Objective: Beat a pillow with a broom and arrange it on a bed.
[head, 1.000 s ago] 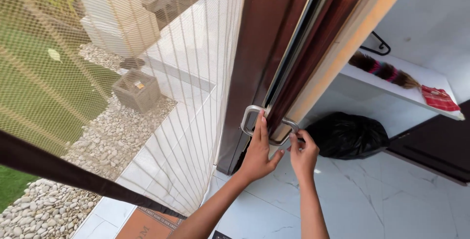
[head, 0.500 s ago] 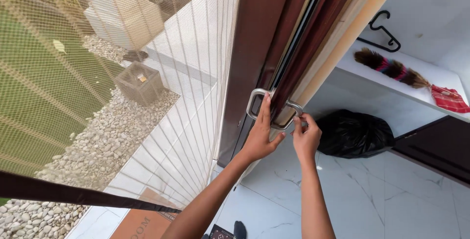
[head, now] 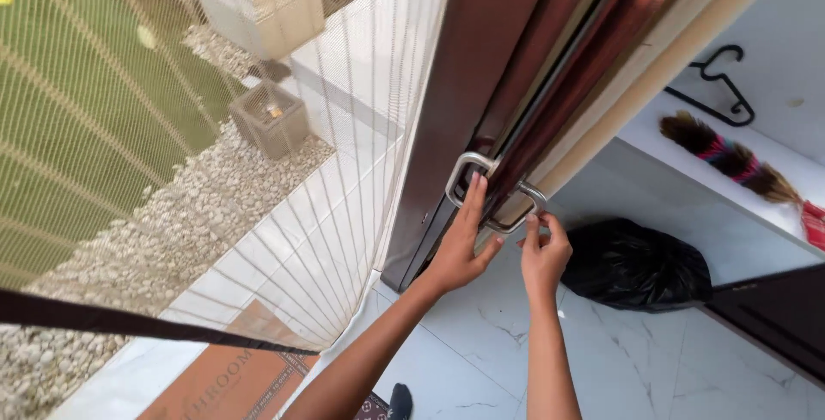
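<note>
A dark brown sliding door (head: pixel 481 67) stands in front of me with two curved metal handles, one on each side of its edge. My left hand (head: pixel 460 244) lies flat against the door frame, fingers stretched up beside the left handle (head: pixel 462 172). My right hand (head: pixel 543 255) is just to the right, its fingertips pinched on the lower end of the right handle (head: pixel 533 205). What exactly sits between those fingertips is hidden.
A pleated mesh screen (head: pixel 258 171) with a dark bottom bar (head: pixel 129 324) hangs at the left, with grass, gravel and a doormat (head: pixel 223 377) beyond. A black bag (head: pixel 640 265) lies on the marble floor. A shelf at the right holds a feather duster (head: pixel 730 158) and a hanger (head: pixel 718 89).
Both hands stay at the door handles. The right hand's fingers have closed in on the lower end of the right handle, and my view has shifted slightly.
</note>
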